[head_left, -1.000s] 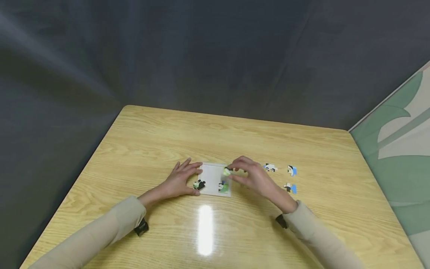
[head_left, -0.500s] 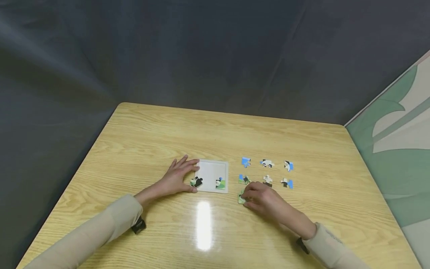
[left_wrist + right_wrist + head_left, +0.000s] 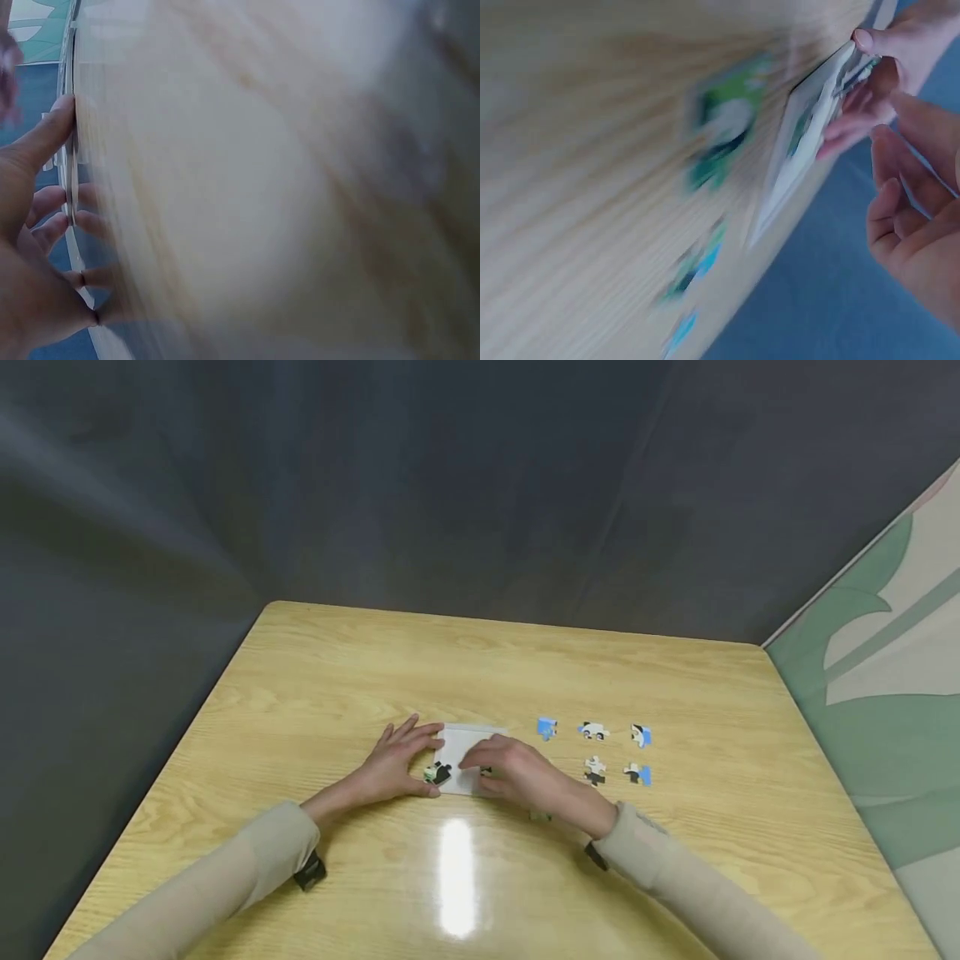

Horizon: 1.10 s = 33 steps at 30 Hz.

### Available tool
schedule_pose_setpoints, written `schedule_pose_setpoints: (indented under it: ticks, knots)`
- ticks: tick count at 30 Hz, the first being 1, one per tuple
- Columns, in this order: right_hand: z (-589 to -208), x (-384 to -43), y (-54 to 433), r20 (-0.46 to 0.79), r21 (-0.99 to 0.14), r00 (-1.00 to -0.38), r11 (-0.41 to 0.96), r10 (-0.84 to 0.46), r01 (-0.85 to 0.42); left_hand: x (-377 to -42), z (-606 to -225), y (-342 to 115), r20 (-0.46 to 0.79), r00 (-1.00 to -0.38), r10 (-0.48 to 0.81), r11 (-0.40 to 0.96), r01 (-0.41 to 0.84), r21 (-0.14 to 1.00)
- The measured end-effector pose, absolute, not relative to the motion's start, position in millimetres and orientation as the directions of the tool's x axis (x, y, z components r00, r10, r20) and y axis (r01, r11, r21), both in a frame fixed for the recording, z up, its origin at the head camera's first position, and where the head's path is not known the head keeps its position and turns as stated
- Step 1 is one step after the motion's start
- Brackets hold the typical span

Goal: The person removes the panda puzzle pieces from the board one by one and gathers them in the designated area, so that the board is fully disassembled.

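Observation:
A white square puzzle tray (image 3: pixel 456 745) lies flat on the table. My left hand (image 3: pixel 393 764) steadies its left side, fingers spread and thumb at the near left corner. Beside that thumb, a black, white and green jigsaw piece (image 3: pixel 438 772) lies at the tray's near left corner. My right hand (image 3: pixel 517 772) hovers over the tray's right half, fingers loosely bent; in the right wrist view nothing shows between its fingers (image 3: pixel 889 202). It mostly hides another jigsaw piece in the tray's near right corner. A green jigsaw piece (image 3: pixel 731 112) lies on the table beside the tray.
Right of the tray, several jigsaw pieces lie apart in rows, among them a blue piece (image 3: pixel 547 728), a panda-face piece (image 3: pixel 593 731) and a black-and-white piece (image 3: pixel 595 770). The wooden table (image 3: pixel 360 652) ends at a dark curtain (image 3: pixel 480 493).
My right hand carried a green jigsaw piece from above the tray down to the table on the right, let it go, then moved left over the tray. The left hand stays at the tray.

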State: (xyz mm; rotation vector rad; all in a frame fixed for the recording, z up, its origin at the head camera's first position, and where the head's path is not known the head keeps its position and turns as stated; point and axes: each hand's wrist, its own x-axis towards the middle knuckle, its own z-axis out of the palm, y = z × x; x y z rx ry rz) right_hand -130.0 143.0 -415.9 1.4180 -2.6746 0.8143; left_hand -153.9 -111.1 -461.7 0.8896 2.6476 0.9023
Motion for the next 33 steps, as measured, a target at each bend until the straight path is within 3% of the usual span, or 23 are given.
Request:
schedule_pose_setpoints:
  ticks: [5,10,21,26,33]
  knots:
    - [-425.6,-150.3,109.4,0.179,-0.395,-0.501,0.405,-0.847,-0.825,-152.2,-462.1,-111.0,-0.001,-0.786,0.618,0.614,0.482,0.625]
    - [-433.0,-152.2,104.1,0.141,-0.358,-0.503,0.43,-0.853,-0.829,-151.6,-463.7,-109.1,0.01,-0.788,0.616,0.607,0.483,0.631]
    - [-435.5,-159.6,99.5,0.18,-0.339,-0.491,0.415,-0.852,-0.844,-153.2,-466.9,-111.7,0.009,-0.797,0.604,0.626,0.482,0.613]
    - [-422.1,-159.2,133.6,0.302,-0.296,-0.522,0.442,-0.798,-0.847,-153.9,-466.6,-108.1,0.002,-0.795,0.606,0.63,0.482,0.608]
    - [-417.4,-141.3,225.4,0.451,-0.32,-0.603,0.511,-0.658,-0.798,-156.9,-465.5,-110.5,0.008,-0.806,0.591,0.643,0.478,0.598]
